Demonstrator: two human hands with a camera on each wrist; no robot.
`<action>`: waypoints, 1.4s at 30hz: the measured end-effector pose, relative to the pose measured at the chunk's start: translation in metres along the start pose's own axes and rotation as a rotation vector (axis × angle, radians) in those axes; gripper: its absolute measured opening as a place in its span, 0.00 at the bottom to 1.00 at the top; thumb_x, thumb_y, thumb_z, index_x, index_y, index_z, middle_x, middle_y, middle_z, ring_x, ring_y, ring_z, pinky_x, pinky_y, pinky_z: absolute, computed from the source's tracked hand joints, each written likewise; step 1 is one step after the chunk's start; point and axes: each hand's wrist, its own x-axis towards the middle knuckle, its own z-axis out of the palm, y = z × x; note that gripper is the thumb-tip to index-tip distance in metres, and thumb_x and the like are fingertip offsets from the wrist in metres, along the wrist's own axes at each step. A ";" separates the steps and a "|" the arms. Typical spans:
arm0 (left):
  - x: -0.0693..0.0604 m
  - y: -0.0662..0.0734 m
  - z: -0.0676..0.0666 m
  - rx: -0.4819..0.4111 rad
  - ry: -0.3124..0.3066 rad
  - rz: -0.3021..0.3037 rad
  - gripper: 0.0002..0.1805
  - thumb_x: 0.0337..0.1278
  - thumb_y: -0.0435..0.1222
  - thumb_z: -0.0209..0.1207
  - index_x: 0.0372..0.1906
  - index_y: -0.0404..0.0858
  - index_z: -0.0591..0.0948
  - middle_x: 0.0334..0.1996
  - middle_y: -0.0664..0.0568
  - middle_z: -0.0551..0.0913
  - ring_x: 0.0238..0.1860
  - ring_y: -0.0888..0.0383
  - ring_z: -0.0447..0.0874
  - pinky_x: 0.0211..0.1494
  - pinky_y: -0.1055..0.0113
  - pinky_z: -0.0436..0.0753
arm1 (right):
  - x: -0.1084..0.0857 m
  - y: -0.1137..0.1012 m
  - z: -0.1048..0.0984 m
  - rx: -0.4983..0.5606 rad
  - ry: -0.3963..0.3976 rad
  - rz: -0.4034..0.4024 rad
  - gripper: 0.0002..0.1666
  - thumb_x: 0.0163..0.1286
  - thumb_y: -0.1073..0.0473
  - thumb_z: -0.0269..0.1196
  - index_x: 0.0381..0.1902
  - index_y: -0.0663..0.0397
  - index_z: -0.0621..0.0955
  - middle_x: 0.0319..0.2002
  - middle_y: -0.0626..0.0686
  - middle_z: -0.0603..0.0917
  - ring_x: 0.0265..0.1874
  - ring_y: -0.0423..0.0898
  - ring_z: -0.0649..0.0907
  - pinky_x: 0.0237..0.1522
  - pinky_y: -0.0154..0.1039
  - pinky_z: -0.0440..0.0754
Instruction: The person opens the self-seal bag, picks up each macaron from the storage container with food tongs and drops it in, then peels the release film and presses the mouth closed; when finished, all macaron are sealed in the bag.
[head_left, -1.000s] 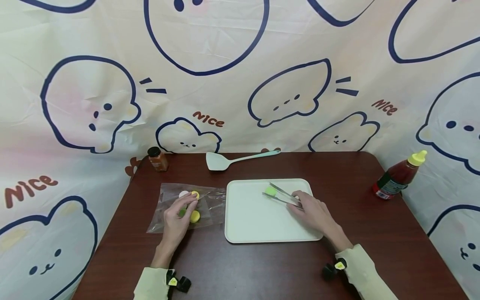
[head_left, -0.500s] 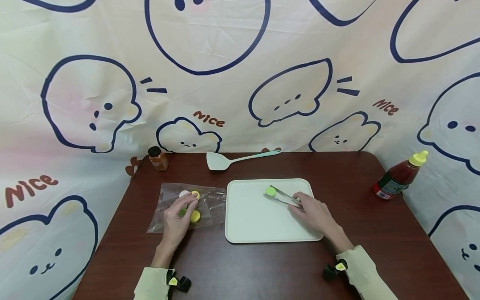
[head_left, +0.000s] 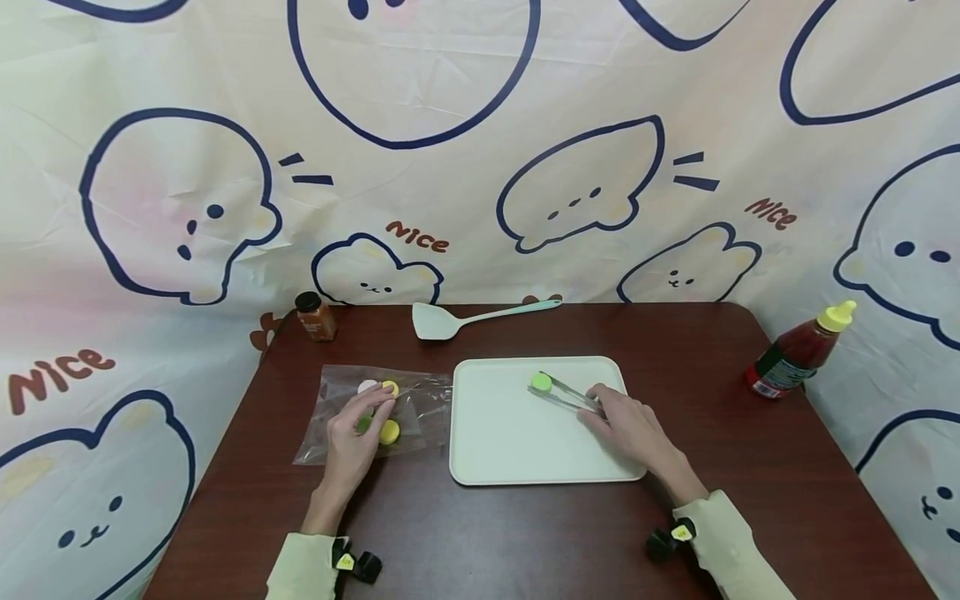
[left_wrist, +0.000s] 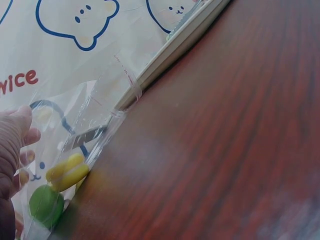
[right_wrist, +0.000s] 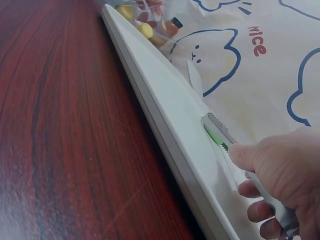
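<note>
My left hand [head_left: 354, 433] is over a clear plastic bag [head_left: 318, 425], fingers loosely bent. In the bag lie yellow round pieces [head_left: 389, 432], a green round piece [left_wrist: 46, 205] and a white one [head_left: 367, 387]. The left wrist view shows the yellow pieces up close, macaron-like, beside the fingertips. My right hand [head_left: 624, 427] grips metal tongs [head_left: 573, 390] above a white tray [head_left: 525, 450]. Between the tongs' two arms, near their tips, is a bright green round piece [head_left: 540, 382]. In the right wrist view, serrated tong tips [right_wrist: 215, 127] partly hide that green piece.
At the back of the brown table [head_left: 495, 533] lies a pale green spatula [head_left: 437, 323]. A black-lidded jar [head_left: 318, 320] stands in the back left corner. A red sauce bottle with a yellow cap [head_left: 791, 354] stands at the right edge, close to the wall cloth.
The tongs' arms have drawn a little closer together around the green piece, and the right hand has shifted very slightly. My left hand and the bag look the same.
</note>
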 end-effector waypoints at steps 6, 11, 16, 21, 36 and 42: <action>0.000 0.000 -0.001 -0.003 0.000 -0.004 0.14 0.55 0.18 0.69 0.44 0.33 0.90 0.48 0.41 0.90 0.56 0.34 0.85 0.66 0.74 0.77 | 0.000 0.001 0.000 -0.006 0.016 -0.025 0.14 0.76 0.46 0.67 0.49 0.45 0.79 0.25 0.43 0.72 0.21 0.42 0.71 0.22 0.40 0.67; 0.000 -0.001 -0.001 -0.001 -0.004 -0.013 0.13 0.56 0.18 0.70 0.44 0.33 0.90 0.48 0.40 0.90 0.56 0.34 0.85 0.67 0.74 0.77 | 0.001 0.001 0.001 -0.004 0.016 -0.031 0.13 0.75 0.45 0.67 0.49 0.43 0.80 0.26 0.42 0.73 0.23 0.43 0.72 0.22 0.40 0.68; 0.000 -0.001 -0.001 0.006 -0.002 -0.017 0.12 0.58 0.19 0.69 0.44 0.33 0.90 0.48 0.41 0.91 0.56 0.33 0.85 0.67 0.74 0.77 | 0.001 -0.002 0.000 0.003 0.010 -0.036 0.14 0.75 0.46 0.67 0.51 0.44 0.80 0.28 0.42 0.74 0.24 0.42 0.73 0.24 0.39 0.69; -0.001 -0.001 -0.002 0.006 0.002 -0.016 0.12 0.57 0.19 0.69 0.44 0.33 0.90 0.48 0.41 0.91 0.56 0.31 0.84 0.68 0.73 0.77 | 0.004 -0.008 0.001 0.015 -0.002 -0.051 0.14 0.76 0.47 0.66 0.52 0.45 0.81 0.31 0.42 0.77 0.27 0.42 0.74 0.27 0.39 0.71; 0.000 -0.001 -0.002 0.015 -0.006 -0.017 0.10 0.59 0.20 0.69 0.44 0.33 0.90 0.48 0.41 0.91 0.56 0.33 0.85 0.68 0.73 0.77 | 0.017 -0.033 0.009 0.066 -0.031 -0.140 0.10 0.75 0.46 0.67 0.48 0.40 0.82 0.27 0.40 0.74 0.28 0.41 0.73 0.27 0.38 0.69; 0.000 0.000 -0.002 0.040 -0.009 -0.024 0.09 0.60 0.21 0.69 0.44 0.33 0.90 0.48 0.44 0.91 0.57 0.37 0.85 0.68 0.73 0.77 | 0.029 -0.054 0.015 0.107 -0.088 -0.191 0.12 0.76 0.42 0.65 0.48 0.40 0.82 0.28 0.38 0.76 0.29 0.40 0.74 0.29 0.38 0.71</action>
